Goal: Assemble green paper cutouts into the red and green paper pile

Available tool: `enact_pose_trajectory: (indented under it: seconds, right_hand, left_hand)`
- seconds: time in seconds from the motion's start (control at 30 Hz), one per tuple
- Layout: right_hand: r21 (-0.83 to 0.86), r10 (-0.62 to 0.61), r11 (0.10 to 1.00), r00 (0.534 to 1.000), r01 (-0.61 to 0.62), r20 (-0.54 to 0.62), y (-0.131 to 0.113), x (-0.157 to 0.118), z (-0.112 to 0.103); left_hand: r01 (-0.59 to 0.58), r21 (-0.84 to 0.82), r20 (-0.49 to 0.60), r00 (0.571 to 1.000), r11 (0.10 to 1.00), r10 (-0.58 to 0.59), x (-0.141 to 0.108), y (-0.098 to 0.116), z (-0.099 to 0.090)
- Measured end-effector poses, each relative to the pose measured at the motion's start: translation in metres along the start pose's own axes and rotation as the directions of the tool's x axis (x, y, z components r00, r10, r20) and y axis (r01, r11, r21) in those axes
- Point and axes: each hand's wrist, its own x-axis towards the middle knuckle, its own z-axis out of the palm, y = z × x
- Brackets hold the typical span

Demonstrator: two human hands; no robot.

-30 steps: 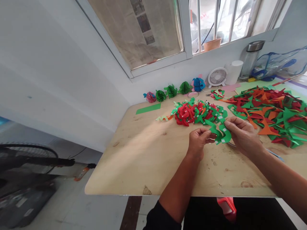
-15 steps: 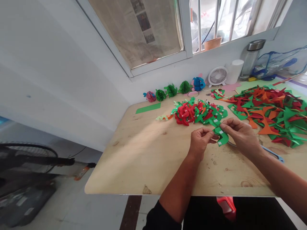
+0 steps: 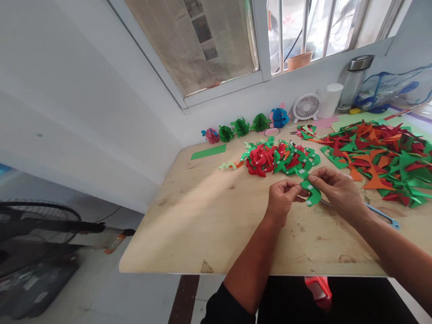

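Note:
A curved green paper cutout (image 3: 313, 196) with small white squares on it is pinched between my two hands above the wooden table. My left hand (image 3: 282, 196) grips its left edge with thumb and fingers closed. From the upper right, my right hand (image 3: 332, 185) pinches the same piece. Just beyond my fingers lies a pile of red and green paper cutouts (image 3: 266, 157), many bearing white squares. Partly hidden beneath my right wrist are scissors with a light blue handle (image 3: 388, 218).
A large heap of red, orange and green paper scraps (image 3: 381, 157) covers the right side. Along the wall stand folded paper figures (image 3: 241, 128), a small white fan (image 3: 306, 108) and a glass bottle (image 3: 354, 85). A green paper strip (image 3: 208, 152) lies at the back left.
The green cutout and my fingers have shifted very slightly; both hands keep their pinch on it. Everything else looks the same.

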Motion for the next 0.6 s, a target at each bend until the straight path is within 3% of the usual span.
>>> enact_pose_trajectory:
  seconds: [0.6]
  right_hand:
    - [-0.106, -0.074, 0.992, 0.997, 0.073, -0.007, 0.015, 0.002, -0.002]
  left_hand:
    - [-0.004, -0.007, 0.001, 1.0, 1.0, 0.004, 0.001, -0.001, -0.001]
